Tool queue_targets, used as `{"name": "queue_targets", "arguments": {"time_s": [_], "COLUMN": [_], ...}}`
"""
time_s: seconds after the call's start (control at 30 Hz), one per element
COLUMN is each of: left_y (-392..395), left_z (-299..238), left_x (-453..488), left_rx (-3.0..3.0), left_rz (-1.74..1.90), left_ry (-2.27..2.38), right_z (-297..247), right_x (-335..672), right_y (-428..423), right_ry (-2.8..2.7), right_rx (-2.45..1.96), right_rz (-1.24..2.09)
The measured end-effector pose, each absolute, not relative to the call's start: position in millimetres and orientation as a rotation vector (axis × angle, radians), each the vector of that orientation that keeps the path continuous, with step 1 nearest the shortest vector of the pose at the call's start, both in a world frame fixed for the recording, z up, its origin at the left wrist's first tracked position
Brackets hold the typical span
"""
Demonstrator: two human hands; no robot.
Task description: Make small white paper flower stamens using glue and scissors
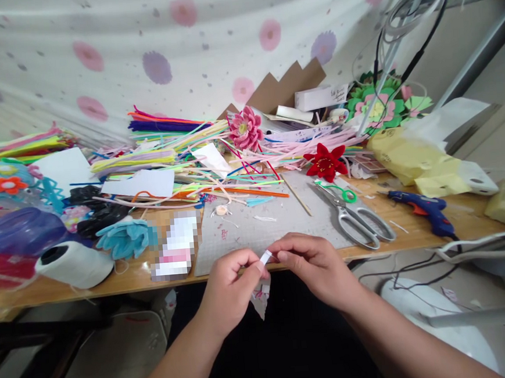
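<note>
In front of the table's edge, my left hand [236, 286] pinches a small white strip [265, 258] between thumb and fingers. A greyish, pointed scrap with pink marks [260, 302] hangs below those fingers; whether it is one piece with the strip, I cannot tell. My right hand [315, 268] is closed, its thumb and forefinger together at the strip's upper end. Just beyond both hands lies a grey cutting mat [239, 248]. Silver scissors [357, 218] rest on its right side, beside a red fuzzy flower [326, 161] and a thin wooden stick [297, 195].
Bundles of coloured pipe cleaners [166, 155] cover the table's back. A blue glue gun [426, 207] lies at right, near yellow plastic bags [411, 156]. On the left are a white thread spool [75, 265], a light blue flower [127, 238] and a pixelated object [177, 244].
</note>
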State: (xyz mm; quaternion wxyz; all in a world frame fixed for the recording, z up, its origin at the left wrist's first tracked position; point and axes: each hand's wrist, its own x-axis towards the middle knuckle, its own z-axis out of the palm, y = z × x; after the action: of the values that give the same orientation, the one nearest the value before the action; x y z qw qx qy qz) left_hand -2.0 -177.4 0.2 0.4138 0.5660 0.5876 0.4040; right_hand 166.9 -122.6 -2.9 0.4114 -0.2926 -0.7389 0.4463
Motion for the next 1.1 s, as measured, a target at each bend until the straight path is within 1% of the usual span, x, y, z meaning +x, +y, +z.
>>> {"name": "queue_targets", "arguments": {"time_s": [0.13,0.2,0.3,0.5,0.7,0.8,0.93,1.1], "left_y": [-176.3,-176.6,-178.5,-182.5,-182.5,-181.1,-179.7,-179.9], "left_z": [-0.4,0.5,3.1,8.1,11.0,13.0,16.1,19.2], "left_x": [-3.2,-3.3,-2.4,-0.4,-2.6,-3.9,-5.3,-6.3], "left_rx": [1.408,1.426,1.477,1.677,1.664,1.649,1.666,1.747], "left_rz": [1.031,1.024,1.02,1.041,1.012,0.992,0.952,0.882], "left_ry": [1.485,1.508,1.52,1.555,1.543,1.508,1.461,1.499], "right_z": [-1.6,-0.9,1.3,2.8,-5.8,-7.0,-7.0,-10.5], "right_x": [165.8,164.8,162.7,162.4,168.2,167.6,164.6,162.7], "right_y": [-127.5,-129.4,-131.2,-131.0,-125.5,-124.2,-123.7,-123.9], "right_ry": [-1.943,-1.941,-1.935,-1.822,-1.52,-1.353,-1.217,-1.233], "right_rx": [-0.644,-0.61,-0.6,-0.645,-0.628,-0.628,-0.65,-0.664], "right_rz": [0.883,0.836,0.851,1.111,1.625,1.826,1.972,2.021]}}
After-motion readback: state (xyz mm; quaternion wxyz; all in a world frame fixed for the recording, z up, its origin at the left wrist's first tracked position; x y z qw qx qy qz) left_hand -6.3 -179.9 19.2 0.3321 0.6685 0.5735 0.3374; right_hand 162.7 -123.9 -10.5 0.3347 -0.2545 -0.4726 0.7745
